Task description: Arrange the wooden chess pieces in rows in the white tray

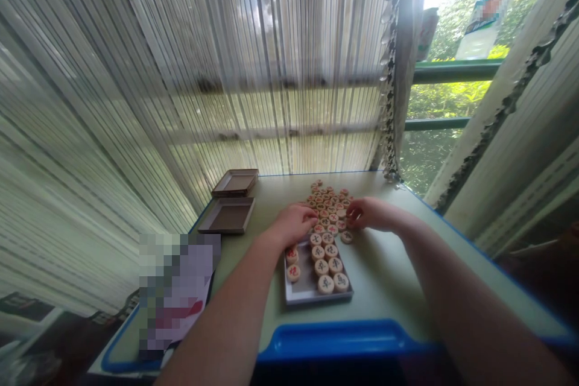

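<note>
A shallow box [302, 298] in front of me holds round wooden Chinese chess pieces. Dark-marked pieces [321, 267] stand in two columns along its right side, and red-marked pieces [293, 273] lie along its left side. Beyond the box spreads a loose pile of more pieces [333, 217]. My left hand [296, 222] is over the box's far left corner, its curled fingers at the pile's left edge; what they hold, if anything, is hidden. At the right edge of the pile, my right hand [368, 214] has its fingers bent and pinched around a pale piece, its marking unseen.
An open shallow box [248, 223] and stacked box parts [235, 182] sit at the table's far left. A blurred-out printed item [185, 295] lies near the left edge. The green table [389, 289] has a blue rim, with string curtains [280, 72] behind and a bottle [486, 18] upper right.
</note>
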Demonstrator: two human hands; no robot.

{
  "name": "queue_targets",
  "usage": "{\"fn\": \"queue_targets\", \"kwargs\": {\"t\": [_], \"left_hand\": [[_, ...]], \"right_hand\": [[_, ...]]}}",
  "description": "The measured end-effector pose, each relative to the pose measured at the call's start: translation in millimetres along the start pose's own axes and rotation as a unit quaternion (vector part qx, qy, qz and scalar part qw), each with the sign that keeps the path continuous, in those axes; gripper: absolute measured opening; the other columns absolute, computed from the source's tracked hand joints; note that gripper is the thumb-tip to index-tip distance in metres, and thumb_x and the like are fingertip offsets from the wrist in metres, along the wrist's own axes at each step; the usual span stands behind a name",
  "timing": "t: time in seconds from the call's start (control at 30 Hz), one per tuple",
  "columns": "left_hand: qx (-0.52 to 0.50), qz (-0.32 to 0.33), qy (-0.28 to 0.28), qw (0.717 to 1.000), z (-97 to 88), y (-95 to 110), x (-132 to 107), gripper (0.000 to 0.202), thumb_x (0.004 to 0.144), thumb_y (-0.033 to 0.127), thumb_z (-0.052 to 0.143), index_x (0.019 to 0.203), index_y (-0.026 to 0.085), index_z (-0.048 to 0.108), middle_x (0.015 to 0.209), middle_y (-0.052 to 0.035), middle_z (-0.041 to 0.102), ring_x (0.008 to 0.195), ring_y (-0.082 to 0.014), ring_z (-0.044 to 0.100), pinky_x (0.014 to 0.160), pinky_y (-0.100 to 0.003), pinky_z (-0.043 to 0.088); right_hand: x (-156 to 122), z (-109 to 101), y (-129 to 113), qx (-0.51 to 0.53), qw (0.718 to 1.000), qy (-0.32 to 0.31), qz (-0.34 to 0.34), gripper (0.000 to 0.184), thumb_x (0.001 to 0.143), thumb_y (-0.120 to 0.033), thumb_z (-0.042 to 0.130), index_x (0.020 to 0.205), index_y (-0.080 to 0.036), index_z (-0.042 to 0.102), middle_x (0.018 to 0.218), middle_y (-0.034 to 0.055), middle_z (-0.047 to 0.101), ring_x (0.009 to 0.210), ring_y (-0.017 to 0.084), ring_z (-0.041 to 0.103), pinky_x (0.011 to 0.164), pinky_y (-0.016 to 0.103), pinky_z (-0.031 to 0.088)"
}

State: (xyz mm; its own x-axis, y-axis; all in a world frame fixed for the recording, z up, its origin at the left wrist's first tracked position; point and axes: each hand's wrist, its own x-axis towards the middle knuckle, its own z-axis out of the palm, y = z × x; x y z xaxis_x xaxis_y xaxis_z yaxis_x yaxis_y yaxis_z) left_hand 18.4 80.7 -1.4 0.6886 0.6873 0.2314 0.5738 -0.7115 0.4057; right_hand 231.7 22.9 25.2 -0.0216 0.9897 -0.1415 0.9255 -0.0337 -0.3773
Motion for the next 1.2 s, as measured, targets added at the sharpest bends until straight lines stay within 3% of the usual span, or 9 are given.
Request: {"fn": "queue_targets", "kwargs": {"t": [0.13,0.33,0.5,0.67,0.77,0.97,1.2], "left_hand": [[-0.010,0.010,0.006,1.000,-2.1,4,0,0.027,0.082,0.030,0.048,0.093,0.018,0.070,0.106,-0.0044,0.065,0.101,-0.0167,0.056,0.092,-0.024,0.041],[-0.002,0.013,0.018,1.000,-2.8,7,0,0.027,0.082,0.030,0.048,0.091,0.018,0.070,0.101,-0.0043,0.066,0.097,-0.0170,0.057,0.090,-0.025,0.042],[0.000,0.013,0.023,1.000,-1.8,3,0,0.026,0.082,0.030,0.048,0.090,0.019,0.070,0.099,-0.0042,0.067,0.095,-0.0170,0.058,0.087,-0.025,0.043],[0.003,0.007,0.027,1.000,-0.6,0,1,0.026,0.082,0.031,0.049,0.089,0.018,0.070,0.098,-0.0053,0.067,0.093,-0.0174,0.059,0.088,-0.026,0.043],[0.003,0.008,0.032,0.999,-0.9,0,1,0.027,0.082,0.032,0.049,0.090,0.018,0.070,0.098,-0.0053,0.067,0.093,-0.0173,0.059,0.088,-0.026,0.043],[0.013,-0.009,0.033,0.999,-3.5,0,1,0.027,0.081,0.032,0.049,0.091,0.017,0.070,0.100,-0.0051,0.067,0.093,-0.0172,0.059,0.089,-0.026,0.043],[0.031,-0.005,0.029,0.999,-4.3,1,1,0.027,0.081,0.032,0.049,0.090,0.018,0.070,0.100,-0.0041,0.067,0.094,-0.0171,0.058,0.090,-0.025,0.041]], "right_hand": [[1,3,-1,-0.010,1.000,0.010,-0.008,0.026,0.067,-0.026,0.064,0.091,-0.017,0.068,0.086,0.0042,0.069,0.071,0.016,0.061,0.060,0.021,0.043],[20,17,5,-0.024,0.993,0.117,-0.008,0.020,0.070,-0.032,0.060,0.084,-0.021,0.070,0.078,0.0023,0.068,0.066,0.014,0.058,0.058,0.022,0.040],[27,23,8,-0.030,0.992,0.124,-0.009,0.019,0.068,-0.036,0.061,0.074,-0.021,0.070,0.070,0.0012,0.067,0.059,0.013,0.055,0.052,0.022,0.036],[24,22,5,-0.006,0.994,0.102,-0.024,0.030,0.078,-0.037,0.047,0.064,-0.019,0.066,0.063,0.0023,0.065,0.054,0.012,0.052,0.052,0.022,0.034],[25,21,5,0.011,0.995,0.095,-0.017,0.029,0.079,-0.029,0.043,0.066,-0.018,0.067,0.066,0.0031,0.065,0.057,0.011,0.053,0.054,0.021,0.035],[25,18,5,-0.048,0.990,0.135,0.002,0.025,0.075,-0.024,0.045,0.069,-0.017,0.068,0.065,0.0043,0.064,0.059,0.013,0.052,0.052,0.023,0.032],[28,24,6,-0.021,0.990,0.141,0.001,0.022,0.069,-0.037,0.059,0.079,-0.020,0.068,0.077,0.0034,0.067,0.067,0.015,0.057,0.056,0.022,0.037]]}}
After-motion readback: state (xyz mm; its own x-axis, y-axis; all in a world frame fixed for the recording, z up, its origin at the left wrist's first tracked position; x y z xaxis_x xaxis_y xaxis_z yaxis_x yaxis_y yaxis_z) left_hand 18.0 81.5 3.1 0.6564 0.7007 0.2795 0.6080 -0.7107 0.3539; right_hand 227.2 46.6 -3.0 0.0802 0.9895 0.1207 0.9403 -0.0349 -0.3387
